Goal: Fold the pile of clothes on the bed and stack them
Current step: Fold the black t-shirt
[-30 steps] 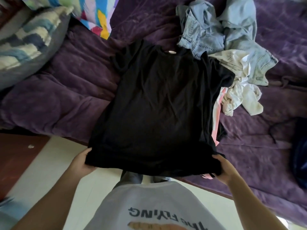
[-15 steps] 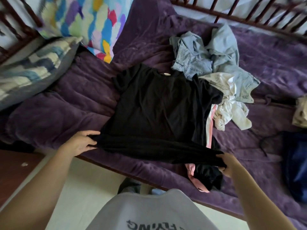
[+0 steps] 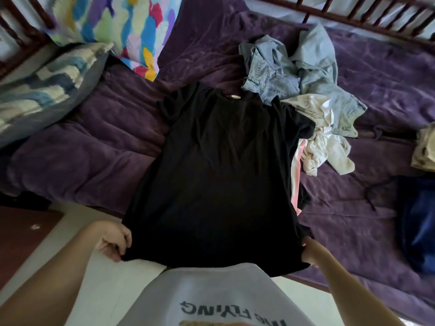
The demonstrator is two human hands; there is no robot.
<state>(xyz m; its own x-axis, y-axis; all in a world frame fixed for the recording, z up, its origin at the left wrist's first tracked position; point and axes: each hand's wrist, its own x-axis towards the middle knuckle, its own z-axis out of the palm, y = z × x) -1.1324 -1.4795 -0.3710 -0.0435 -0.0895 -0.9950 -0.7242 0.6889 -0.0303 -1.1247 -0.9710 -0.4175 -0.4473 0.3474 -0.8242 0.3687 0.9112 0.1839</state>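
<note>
Black shirt [image 3: 219,172]: spread front-down the bed [image 3: 94,149], collar far, hem drawn past the near edge.
Left grip [image 3: 115,240]: fingers curled round the hem's left corner.
Right grip [image 3: 310,254]: closed on the hem's right corner.
Jeans [image 3: 294,74]: crumpled, touching the shirt's far right shoulder.
White garment [image 3: 324,147]: bunched just right of the shirt, partly over the jeans.
Pink garment [image 3: 296,165]: strip showing from under the shirt's right edge.
Pillows [image 3: 42,90]: far left.
</note>
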